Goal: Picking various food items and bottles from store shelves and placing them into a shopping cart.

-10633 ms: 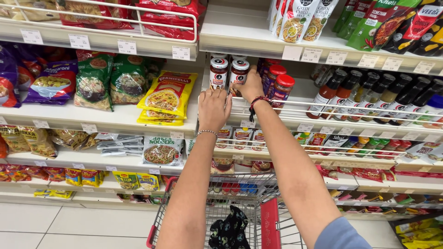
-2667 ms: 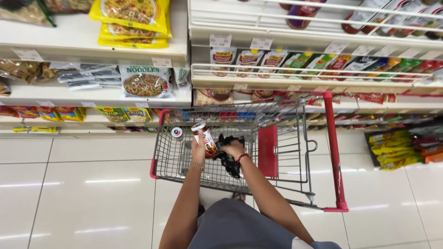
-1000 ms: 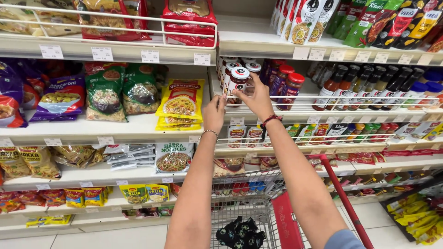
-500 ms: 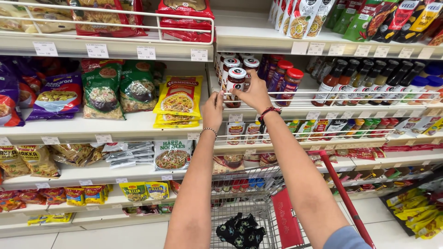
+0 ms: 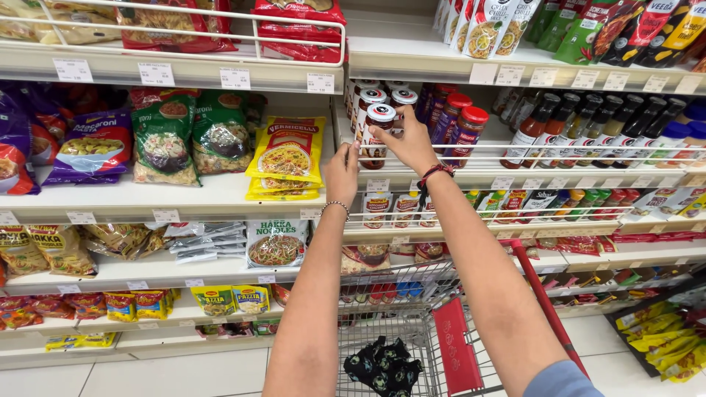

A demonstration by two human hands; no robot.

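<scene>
A glass jar of dark red sauce with a white patterned lid [image 5: 379, 136] stands at the front edge of the white wire-fronted shelf [image 5: 471, 173], at about twelve o'clock from the person, at the head of a cluster of like jars with white lids [image 5: 382, 99]. The right hand [image 5: 408, 140] reaches up to it, fingers curled round the jar's right side and thumb spread toward the lid, so that the hand is partly closed on the jar; whether it grips firmly or only touches cannot be told. The left hand [image 5: 342, 173], at about eleven o'clock and just lower, is raised with fingers loosely bent, its tips at the jar's lower left side by the shelf rail; it holds nothing that can be seen. Just beside the jars at one o'clock stand dark jars with red lids [image 5: 463, 129], and farther toward two o'clock a row of dark sauce bottles [image 5: 588, 129]. At ten o'clock lie yellow flat packets of vermicelli [image 5: 287, 158] and green bags of macaroni [image 5: 191, 136]. Below the arms, at six o'clock, a steel wire shopping trolley with red trim [image 5: 456, 353] holds a black patterned cloth bundle [image 5: 382, 367].
</scene>
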